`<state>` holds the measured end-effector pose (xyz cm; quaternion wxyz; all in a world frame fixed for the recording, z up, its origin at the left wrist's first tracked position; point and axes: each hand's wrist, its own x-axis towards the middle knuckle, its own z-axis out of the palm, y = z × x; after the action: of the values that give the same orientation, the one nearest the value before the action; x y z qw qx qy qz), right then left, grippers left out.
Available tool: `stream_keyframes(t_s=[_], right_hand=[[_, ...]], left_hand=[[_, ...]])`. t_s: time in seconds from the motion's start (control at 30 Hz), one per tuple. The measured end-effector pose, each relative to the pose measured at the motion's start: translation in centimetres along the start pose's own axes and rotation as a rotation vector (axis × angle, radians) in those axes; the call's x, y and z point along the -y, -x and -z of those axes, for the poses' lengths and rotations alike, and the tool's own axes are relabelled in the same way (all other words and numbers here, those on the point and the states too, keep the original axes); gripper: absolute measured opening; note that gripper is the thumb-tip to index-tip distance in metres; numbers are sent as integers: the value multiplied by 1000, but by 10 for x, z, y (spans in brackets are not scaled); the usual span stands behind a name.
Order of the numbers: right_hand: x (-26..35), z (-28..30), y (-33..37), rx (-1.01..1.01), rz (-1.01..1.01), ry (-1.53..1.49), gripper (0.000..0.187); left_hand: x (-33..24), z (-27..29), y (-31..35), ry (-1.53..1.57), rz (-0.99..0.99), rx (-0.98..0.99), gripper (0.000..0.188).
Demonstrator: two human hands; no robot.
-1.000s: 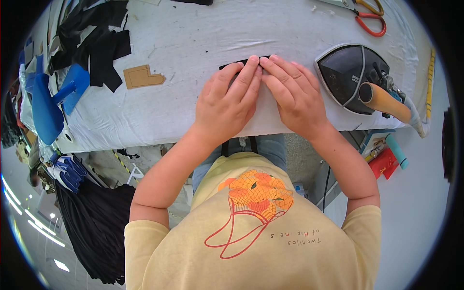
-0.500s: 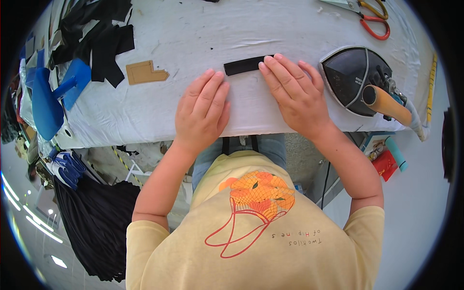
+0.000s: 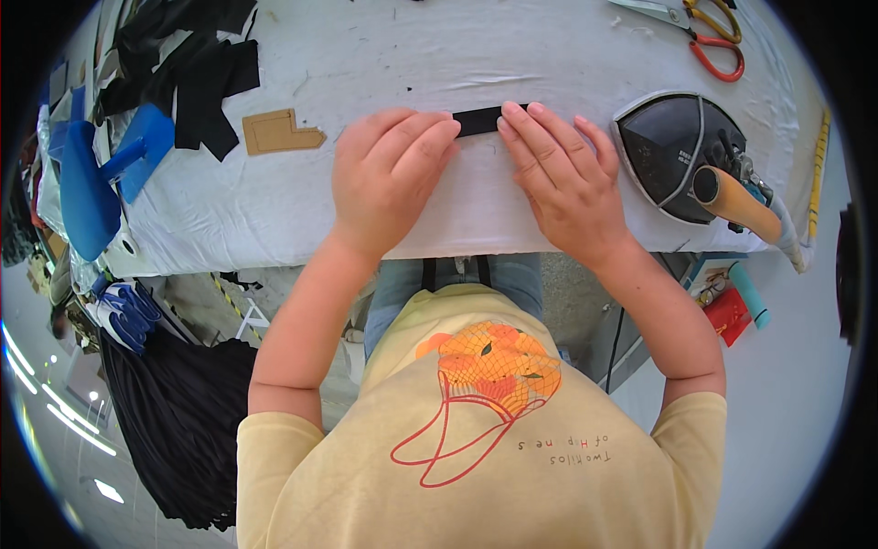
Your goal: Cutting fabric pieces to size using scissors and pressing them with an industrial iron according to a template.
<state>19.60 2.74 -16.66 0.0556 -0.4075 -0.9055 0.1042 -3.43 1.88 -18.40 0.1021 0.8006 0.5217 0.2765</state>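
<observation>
A narrow strip of black fabric lies on the white-covered table in front of me. At its left end my left hand has its fingertips bunched together over the cloth, pinching it; the thumb is mostly hidden. Across the strip's right end my right hand lies flat, fingers stretched out, the tips resting on the cloth. Only the middle of the strip shows between the two hands. Just to the right of my right hand stands an iron with a wooden handle.
A tan card template lies left of my left hand. Black fabric pieces are heaped at the far left, beside a blue plastic stand. Scissors with red and orange handles lie at the far right. The table's front edge runs below my wrists.
My left hand has moved right and slightly up from beside the strip, and its fingers have closed on the left end. My right hand has stayed nearly in place.
</observation>
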Motion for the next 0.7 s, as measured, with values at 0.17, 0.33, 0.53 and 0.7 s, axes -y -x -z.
stream_keyframes(t_s=[0.17,0.33,0.53,0.7], right_hand=[[-2,0,1,3,7,3,44],[-2,0,2,2,10,7,45],[-3,-3,3,-5,21,21,45],[-4,0,3,15,31,42,45]], left_hand=[[7,4,-5,-41,-92,25,19],[11,8,-5,-126,-222,55,21],[5,12,-9,-172,-261,68,18],[5,13,-8,-175,-267,74,17]])
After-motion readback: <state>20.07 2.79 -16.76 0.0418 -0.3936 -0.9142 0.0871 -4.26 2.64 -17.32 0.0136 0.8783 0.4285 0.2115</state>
